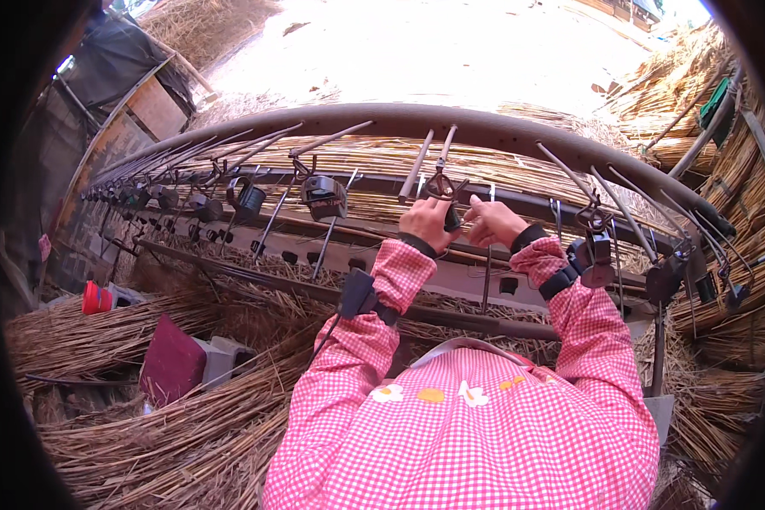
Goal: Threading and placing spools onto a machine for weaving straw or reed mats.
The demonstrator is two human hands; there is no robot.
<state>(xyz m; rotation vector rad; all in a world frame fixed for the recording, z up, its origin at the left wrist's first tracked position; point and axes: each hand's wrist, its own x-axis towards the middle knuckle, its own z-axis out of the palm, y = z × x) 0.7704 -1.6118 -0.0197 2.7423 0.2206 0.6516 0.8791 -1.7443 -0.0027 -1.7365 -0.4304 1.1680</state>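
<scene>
My left hand (427, 224) is at the middle of a long reed-weaving frame, its fingers closed on a dark weight (452, 218) that the hand partly hides. Just above that hand, a dark metal loop (439, 184) hangs from a wooden peg (447, 146). My right hand (495, 223) is close beside it on the right, fingers apart and pointing toward the weight; nothing shows in it. Reeds (365, 157) lie lengthwise along the frame behind both hands. A metal weight (324, 197) hangs to the left, and another weight (592, 257) hangs right of my right forearm.
A thick curved beam (501, 127) with several pegs runs across the far side. A lower bar (518, 327) crosses in front of me. Reed bundles (170, 442) lie at the left and stand stacked at the right. A maroon board (172, 361) leans by grey blocks (221, 361).
</scene>
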